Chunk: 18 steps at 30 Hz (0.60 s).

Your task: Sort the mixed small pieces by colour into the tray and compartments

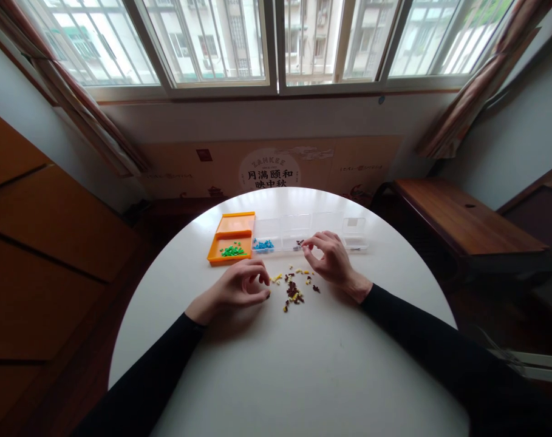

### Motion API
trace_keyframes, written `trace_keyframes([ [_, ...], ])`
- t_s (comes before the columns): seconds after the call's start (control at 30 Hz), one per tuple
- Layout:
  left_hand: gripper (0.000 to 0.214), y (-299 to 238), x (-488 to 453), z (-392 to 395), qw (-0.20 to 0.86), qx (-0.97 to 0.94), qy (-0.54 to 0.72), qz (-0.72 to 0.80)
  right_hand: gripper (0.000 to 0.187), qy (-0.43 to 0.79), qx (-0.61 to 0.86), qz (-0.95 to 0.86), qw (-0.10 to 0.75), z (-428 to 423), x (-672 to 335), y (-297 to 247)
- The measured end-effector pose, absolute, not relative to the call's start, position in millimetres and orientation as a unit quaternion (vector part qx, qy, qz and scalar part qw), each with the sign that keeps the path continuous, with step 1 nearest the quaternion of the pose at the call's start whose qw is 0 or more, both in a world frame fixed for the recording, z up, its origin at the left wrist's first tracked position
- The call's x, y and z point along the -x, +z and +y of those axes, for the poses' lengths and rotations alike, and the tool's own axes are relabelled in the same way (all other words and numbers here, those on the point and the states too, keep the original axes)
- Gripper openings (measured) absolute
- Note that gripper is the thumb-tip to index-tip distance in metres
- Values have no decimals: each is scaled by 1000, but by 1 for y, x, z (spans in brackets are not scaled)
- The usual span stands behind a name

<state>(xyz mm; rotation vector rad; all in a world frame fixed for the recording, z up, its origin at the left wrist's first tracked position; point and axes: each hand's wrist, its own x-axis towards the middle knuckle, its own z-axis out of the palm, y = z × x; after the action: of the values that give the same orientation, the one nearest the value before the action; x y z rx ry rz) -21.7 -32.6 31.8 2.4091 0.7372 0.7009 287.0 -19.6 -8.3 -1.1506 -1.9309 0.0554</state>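
Note:
My left hand (237, 286) rests at the left of a loose pile of small brown and yellow pieces (294, 292), its fingers curled and thumb apart from them. A tiny dark piece (268, 295) lies at the thumb's tip. Over the front of a clear plastic box (296, 224), my right hand (329, 258) has thumb and forefinger drawn together; anything between them is too small to make out. A few brown pieces (299, 243) show beside those fingertips, in the box.
An orange lidded box (236, 223) holds green pieces (233, 250). Blue pieces (263, 244) lie in the clear box right of it. Another clear box (354, 227) stands at the right. The round white table (294, 376) faces a window; a wooden bench (462, 218) is at the right.

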Motion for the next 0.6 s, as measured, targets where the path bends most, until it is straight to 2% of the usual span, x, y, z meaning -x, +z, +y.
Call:
trace_keyframes([
  [0.13,10,35,19,-36,270,-899,230,258,11,32,454,-777,435,-20,-287,-7],
  [0.33,1,37,18,-38,269,-896,223,274,11,35,452,-779,434,-20,-287,-8],
  [0.6,7,29,18,-35,219,-901,248,281,11,40,450,-782,429,-20,-287,-8],
])
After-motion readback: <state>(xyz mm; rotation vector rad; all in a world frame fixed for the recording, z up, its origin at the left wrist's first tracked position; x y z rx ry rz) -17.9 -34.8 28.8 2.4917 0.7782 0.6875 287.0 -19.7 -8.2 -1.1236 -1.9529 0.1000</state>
